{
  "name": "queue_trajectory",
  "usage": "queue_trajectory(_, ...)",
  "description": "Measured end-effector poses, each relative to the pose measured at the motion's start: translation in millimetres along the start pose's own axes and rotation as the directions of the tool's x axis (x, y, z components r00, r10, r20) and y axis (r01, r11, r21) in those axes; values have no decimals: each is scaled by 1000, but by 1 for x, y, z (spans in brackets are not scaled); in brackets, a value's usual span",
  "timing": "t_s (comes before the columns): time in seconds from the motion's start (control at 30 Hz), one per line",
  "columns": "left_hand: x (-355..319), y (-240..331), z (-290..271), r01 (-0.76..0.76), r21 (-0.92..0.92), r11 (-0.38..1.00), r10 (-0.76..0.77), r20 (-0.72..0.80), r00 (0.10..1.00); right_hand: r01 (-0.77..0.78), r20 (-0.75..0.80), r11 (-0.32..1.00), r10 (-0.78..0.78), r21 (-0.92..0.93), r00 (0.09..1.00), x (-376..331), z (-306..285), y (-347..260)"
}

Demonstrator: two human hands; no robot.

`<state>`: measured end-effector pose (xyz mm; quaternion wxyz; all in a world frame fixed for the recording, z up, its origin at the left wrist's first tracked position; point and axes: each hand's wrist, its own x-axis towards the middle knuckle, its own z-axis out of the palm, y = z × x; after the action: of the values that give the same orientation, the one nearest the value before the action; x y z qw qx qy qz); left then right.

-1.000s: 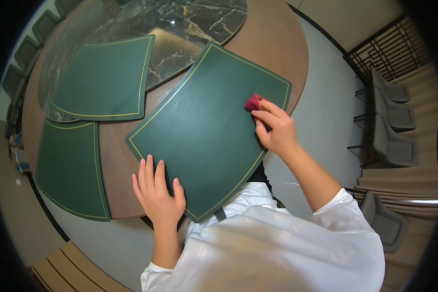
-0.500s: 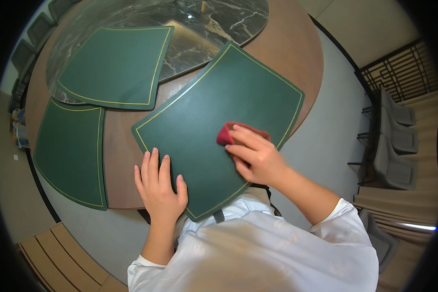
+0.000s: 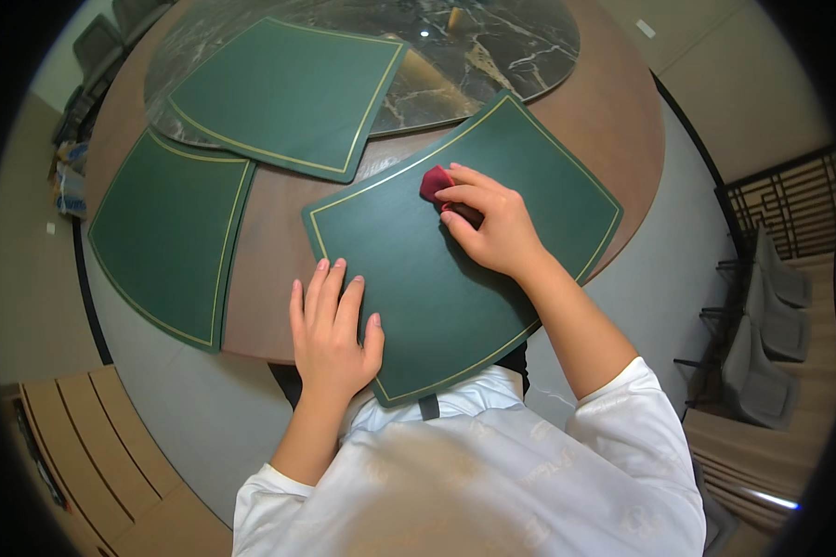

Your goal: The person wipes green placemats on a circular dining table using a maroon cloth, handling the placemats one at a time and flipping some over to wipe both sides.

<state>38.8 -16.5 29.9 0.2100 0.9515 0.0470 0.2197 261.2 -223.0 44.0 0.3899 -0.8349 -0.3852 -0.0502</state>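
Observation:
In front of me lies a green placemat [image 3: 455, 288] with curved ends and a gold border line, on the brown round table [image 3: 274, 265]; its near end reaches past the table edge to my waist. My right hand [image 3: 497, 223] grips a folded dark red cloth [image 3: 435, 183] against the upper middle of this placemat. Fingers stretched out, my left hand [image 3: 333, 330] lies flat over the placemat's left edge. A second green placemat [image 3: 283, 97] rests at the upper left, overlapping a third green placemat [image 3: 172, 237] along the table's left side.
A dark marble turntable [image 3: 520, 56] with white veins sits at the table's middle, partly under the second placemat. Grey chairs [image 3: 762, 371] line the right wall near a lattice screen [image 3: 785, 200]. A wooden slatted cabinet [image 3: 102, 446] stands at the lower left.
My right hand has slid the red cloth farther up the placemat, away from me. My left hand stays on the left edge. The whole view has shifted, placing the table slightly more to the right.

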Motion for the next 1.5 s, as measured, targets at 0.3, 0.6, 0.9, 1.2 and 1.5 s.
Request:
queue_trajectory(0.3, -105, 1, 7, 92, -685, 723, -295, -186, 937, 33, 142, 999, -33, 6, 989, -25, -1, -35)
queue_trajectory(0.6, -125, 9, 28, 496, -637, -591, -131, 682, 719, 185, 255, 946, -254, 266, 933, -56, 30, -95)
queue_trajectory(0.9, -107, 20, 10, 357, -341, -870, 68, 635, 770, 198, 209, 906, -290, 373, 934, -105, 62, -137)
queue_trajectory(1.2, -140, -7, 34, 239, -221, -946, 37, 658, 752, 95, 252, 817, -283, 568, 925, -132, 80, -155)
queue_trajectory(1.5, -133, -6, 40, 290, -199, -936, 113, 610, 784, -141, 213, 747, 0, 650, 977, -133, 99, -158)
